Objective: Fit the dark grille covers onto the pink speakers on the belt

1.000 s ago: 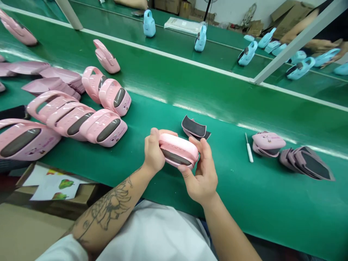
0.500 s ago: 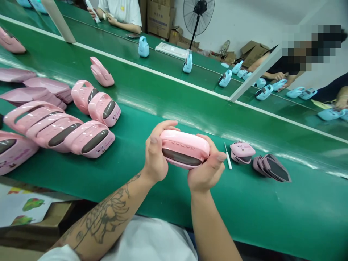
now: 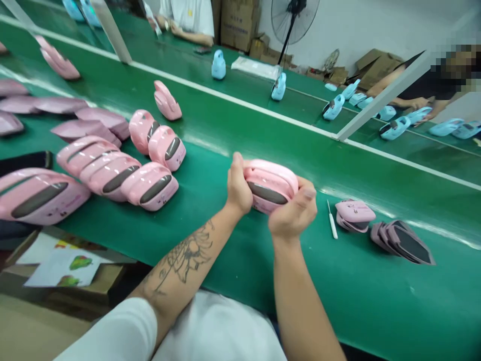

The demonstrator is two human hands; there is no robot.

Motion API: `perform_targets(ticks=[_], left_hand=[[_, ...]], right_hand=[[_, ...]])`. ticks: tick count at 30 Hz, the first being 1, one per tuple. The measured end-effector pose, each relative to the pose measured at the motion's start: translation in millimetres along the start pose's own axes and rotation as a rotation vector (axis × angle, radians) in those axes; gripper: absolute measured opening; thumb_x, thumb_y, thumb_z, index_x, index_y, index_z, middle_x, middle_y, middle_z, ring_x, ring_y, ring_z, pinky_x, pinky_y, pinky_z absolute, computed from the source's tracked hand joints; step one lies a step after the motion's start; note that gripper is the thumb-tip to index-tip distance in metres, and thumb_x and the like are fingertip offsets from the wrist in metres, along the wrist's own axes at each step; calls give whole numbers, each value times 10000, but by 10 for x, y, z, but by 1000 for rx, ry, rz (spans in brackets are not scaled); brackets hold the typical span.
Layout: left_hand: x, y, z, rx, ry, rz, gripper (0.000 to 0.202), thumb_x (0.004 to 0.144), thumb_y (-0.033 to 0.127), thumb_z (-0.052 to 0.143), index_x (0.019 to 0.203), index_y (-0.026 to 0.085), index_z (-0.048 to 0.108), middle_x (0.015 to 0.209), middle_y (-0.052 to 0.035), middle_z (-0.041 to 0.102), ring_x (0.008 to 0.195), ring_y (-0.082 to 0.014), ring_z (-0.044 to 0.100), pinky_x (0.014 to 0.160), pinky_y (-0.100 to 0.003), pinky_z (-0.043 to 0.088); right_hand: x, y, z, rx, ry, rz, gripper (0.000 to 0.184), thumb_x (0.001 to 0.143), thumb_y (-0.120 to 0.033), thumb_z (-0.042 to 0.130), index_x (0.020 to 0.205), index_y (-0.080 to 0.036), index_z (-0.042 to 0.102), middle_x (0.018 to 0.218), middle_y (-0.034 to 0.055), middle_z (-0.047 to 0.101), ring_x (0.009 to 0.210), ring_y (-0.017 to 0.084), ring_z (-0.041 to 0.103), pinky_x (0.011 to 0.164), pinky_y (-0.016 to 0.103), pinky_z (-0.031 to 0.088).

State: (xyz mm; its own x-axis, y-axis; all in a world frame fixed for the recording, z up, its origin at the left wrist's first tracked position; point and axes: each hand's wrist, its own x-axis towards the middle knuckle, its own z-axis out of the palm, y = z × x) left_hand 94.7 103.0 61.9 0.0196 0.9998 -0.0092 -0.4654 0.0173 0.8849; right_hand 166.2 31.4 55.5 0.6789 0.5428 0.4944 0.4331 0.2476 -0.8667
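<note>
A pink plastic casing point(image 3: 267, 194) with a loop handle and a long dark window is held between my two hands, a little above the green work surface. My left hand point(image 3: 239, 186) grips its left end, thumb upward. My right hand point(image 3: 295, 213) is wrapped round the right end, its fingers partly hidden behind the casing. To the right lie a white-handled screwdriver point(image 3: 332, 225), a small stack of pink panels point(image 3: 355, 212) with a printed face, and a stack of dark-backed panels point(image 3: 402, 240).
Several similar pink casings point(image 3: 156, 189) stand at the left, with stacked mauve panels point(image 3: 88, 129) behind them. A green belt point(image 3: 240, 130) runs across, bearing another pink casing point(image 3: 167, 102). Beyond a white rail, blue casings point(image 3: 219, 65) stand near co-workers. An open carton point(image 3: 112, 276) is below left.
The casing has tipped so that more of its front and handle opening shows. Both hands have shifted slightly farther away and right in the view. The whole scene has swung with the head.
</note>
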Motion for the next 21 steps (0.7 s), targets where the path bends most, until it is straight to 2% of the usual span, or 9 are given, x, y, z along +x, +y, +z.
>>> perform_targets(ticks=[2,4,6,10,12,14,16,19,21], left_hand=[[-76,5,-27,-19,-59,-40,806,907,949,384,622,229,609,584,-78,646,759,-310,742,636,-394,567],[-208,50,-98,-6,-110,-50,826,886,957,423,696,201,696,659,-92,709,772,-319,745,658,-409,583],[-346,96,-194,12,-186,-16,837,903,928,451,809,168,787,858,-128,798,911,-340,765,788,-433,611],[-530,91,-368,-8,-326,-23,791,984,833,439,1077,166,855,1146,-148,838,1113,-374,763,984,-479,597],[-579,33,-459,6,-412,4,710,1017,761,478,1250,186,822,1304,-148,806,1228,-375,736,1058,-478,576],[-636,-39,-554,51,-521,57,649,987,685,624,1428,220,731,1465,-146,730,1348,-379,684,1129,-473,549],[-720,-107,-629,91,-602,83,784,873,571,833,1558,257,616,1565,-151,655,1439,-398,624,1192,-490,518],[-881,-165,-668,140,-568,30,1021,693,371,1012,1602,282,556,1599,-161,624,1469,-418,601,1215,-509,517],[-973,-156,-658,180,-493,-10,1026,653,319,1036,1576,281,589,1576,-161,643,1443,-421,623,1200,-508,539]], right_hand=[[-38,52,-64,54,-58,118,749,1063,-769,253,1058,-206,746,1020,107,771,992,299,737,899,468,581],[-117,79,-165,95,-67,169,776,1086,-714,171,1095,-192,745,1029,110,786,990,288,751,855,440,592],[-214,90,-267,150,-48,237,787,1096,-691,151,1091,-192,759,1060,114,798,1016,288,759,845,424,594],[-345,130,-404,273,14,404,844,1069,-766,157,1017,-202,783,1055,114,816,1024,306,774,847,434,613],[-370,173,-440,330,77,498,824,1053,-788,187,1020,-213,776,1010,106,822,983,316,794,826,459,640],[-387,207,-464,405,99,611,771,1044,-790,243,1056,-222,765,1021,103,829,988,332,811,828,495,665],[-411,214,-482,479,32,708,729,1042,-772,290,1108,-220,762,1090,108,839,1047,347,816,876,530,677],[-478,178,-490,533,-140,798,724,1039,-752,320,1197,-209,773,1138,114,846,1107,345,811,943,543,675],[-541,147,-494,539,-203,840,697,1040,-727,352,1246,-212,774,1112,105,850,1130,335,805,975,540,670]])
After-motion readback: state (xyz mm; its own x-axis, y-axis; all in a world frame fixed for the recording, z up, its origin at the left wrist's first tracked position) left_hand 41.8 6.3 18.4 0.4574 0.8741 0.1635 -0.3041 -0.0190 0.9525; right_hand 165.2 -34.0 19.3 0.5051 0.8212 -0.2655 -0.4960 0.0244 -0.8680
